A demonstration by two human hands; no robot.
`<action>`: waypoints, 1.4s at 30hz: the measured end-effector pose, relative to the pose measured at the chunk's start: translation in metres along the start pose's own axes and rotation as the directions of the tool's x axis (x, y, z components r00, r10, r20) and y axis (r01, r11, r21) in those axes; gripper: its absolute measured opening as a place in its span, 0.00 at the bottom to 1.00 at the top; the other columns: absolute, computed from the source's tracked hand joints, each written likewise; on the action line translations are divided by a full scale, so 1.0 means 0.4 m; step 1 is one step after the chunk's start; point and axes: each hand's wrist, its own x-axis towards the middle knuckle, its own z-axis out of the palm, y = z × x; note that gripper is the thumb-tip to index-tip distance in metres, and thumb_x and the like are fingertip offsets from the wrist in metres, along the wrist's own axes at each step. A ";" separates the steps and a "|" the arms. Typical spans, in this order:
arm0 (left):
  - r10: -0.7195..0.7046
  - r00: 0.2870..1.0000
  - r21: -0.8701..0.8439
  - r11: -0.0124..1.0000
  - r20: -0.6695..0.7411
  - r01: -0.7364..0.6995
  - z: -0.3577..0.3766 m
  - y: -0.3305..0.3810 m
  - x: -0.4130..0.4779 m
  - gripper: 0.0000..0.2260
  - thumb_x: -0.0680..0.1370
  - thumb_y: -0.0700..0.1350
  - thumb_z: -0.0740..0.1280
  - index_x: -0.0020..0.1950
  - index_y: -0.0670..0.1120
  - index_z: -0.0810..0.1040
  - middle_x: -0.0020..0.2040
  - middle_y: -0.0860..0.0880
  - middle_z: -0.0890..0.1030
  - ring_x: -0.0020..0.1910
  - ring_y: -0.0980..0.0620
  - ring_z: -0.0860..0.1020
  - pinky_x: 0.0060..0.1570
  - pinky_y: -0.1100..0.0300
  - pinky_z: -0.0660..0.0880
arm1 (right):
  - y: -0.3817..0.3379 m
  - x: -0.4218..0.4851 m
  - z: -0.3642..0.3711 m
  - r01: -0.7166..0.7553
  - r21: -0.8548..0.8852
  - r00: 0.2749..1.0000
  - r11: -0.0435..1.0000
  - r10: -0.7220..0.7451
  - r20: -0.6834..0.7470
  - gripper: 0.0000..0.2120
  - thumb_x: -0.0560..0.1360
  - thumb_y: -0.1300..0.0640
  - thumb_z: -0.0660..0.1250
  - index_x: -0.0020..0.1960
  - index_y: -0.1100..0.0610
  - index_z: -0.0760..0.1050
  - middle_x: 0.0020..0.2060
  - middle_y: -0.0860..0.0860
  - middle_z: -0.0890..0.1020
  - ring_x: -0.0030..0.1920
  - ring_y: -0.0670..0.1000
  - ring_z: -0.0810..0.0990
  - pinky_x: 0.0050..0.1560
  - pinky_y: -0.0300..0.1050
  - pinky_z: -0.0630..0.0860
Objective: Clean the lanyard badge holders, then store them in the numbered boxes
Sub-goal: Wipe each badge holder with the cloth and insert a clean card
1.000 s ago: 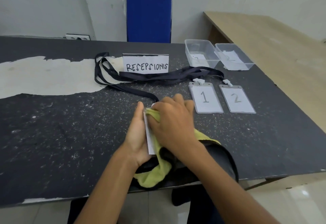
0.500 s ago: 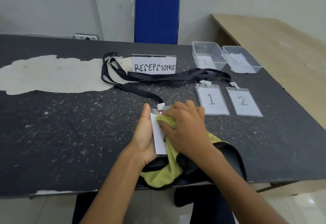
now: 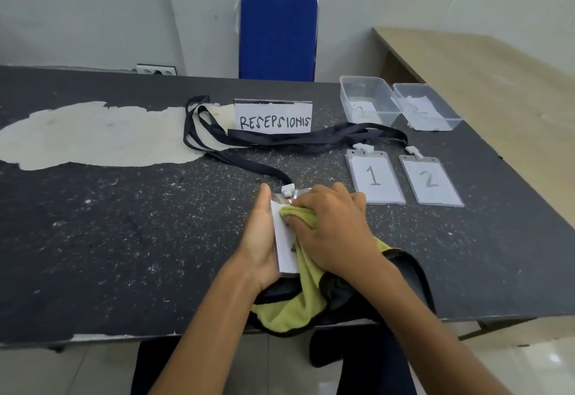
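1. The badge holder [image 3: 284, 239], centre frame, leans on the left hand [image 3: 259, 239], which braces it for wiping. The thumb lies straight along its edge and the fingers are hidden, so the grip cannot be told.
2. The right hand [image 3: 333, 229] bunches the yellow cloth [image 3: 298, 301] and presses it onto the holder's face.
3. To the right, holder 1 [image 3: 375, 176] and holder 2 [image 3: 431, 181] lie below the clear boxes [image 3: 368, 99], probably queued.

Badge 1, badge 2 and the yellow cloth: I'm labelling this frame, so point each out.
Badge 1 [image 3: 373, 176]: head view, its numeral.
Badge 2 [image 3: 429, 179]: head view, its numeral.
Yellow cloth [image 3: 284, 313]: head view, its lower hanging fold.
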 end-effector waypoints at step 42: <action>0.268 0.951 -0.006 0.962 -0.156 -0.272 -0.049 0.124 -0.064 0.38 0.78 0.68 0.47 0.56 0.38 0.82 0.57 0.38 0.82 0.55 0.42 0.81 0.55 0.43 0.77 | -0.037 0.099 0.063 -0.340 0.468 0.928 0.816 0.371 0.027 0.07 0.77 0.49 0.62 0.45 0.53 0.73 0.45 0.50 0.79 0.49 0.54 0.76 0.49 0.51 0.73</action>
